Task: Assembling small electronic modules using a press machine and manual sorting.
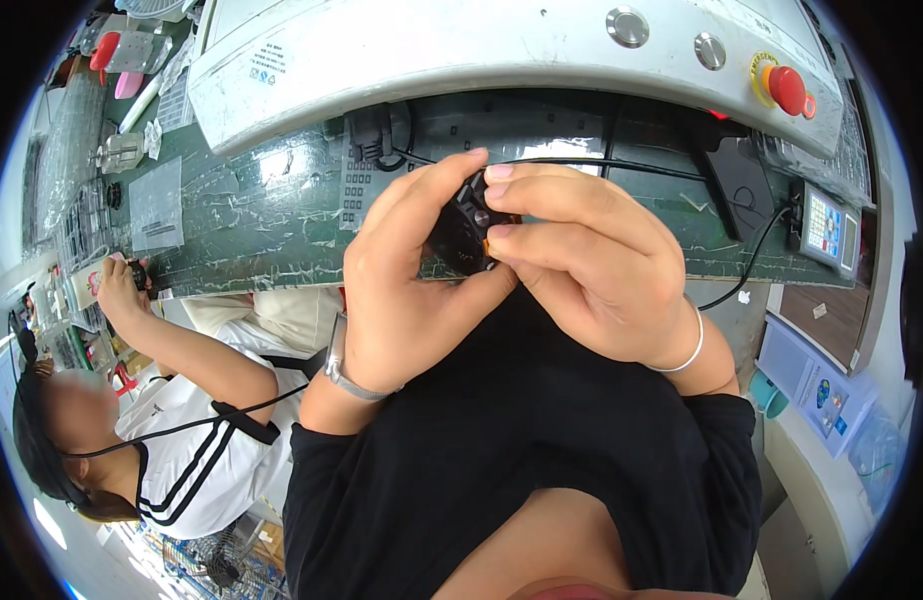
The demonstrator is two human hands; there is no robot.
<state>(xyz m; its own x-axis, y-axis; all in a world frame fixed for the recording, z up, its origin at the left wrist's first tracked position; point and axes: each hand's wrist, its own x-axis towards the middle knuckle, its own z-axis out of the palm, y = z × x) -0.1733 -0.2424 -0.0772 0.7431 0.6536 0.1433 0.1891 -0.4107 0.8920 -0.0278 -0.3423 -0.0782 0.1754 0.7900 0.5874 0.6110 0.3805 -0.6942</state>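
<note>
Close in front of my chest, both hands hold a small black device [456, 238] with a round knob or lens and tiny orange marks on its face. My left hand [402, 265] wraps its left side, thumb below and index finger at the top. The fingertips of my right hand [607, 265] pinch its right edge, where a bit of orange shows. Much of the device is hidden by my fingers, so its exact kind cannot be made out. Behind my hands, a black cable [622, 163] runs across the green bench [282, 215].
A white machine housing [462, 65] with a red emergency stop button [787, 90] spans the back. At the right stand a black panel [737, 185] and a keypad unit [830, 232]. A clear plastic sheet [157, 205] lies at left. A co-worker [207, 440] sits to the left.
</note>
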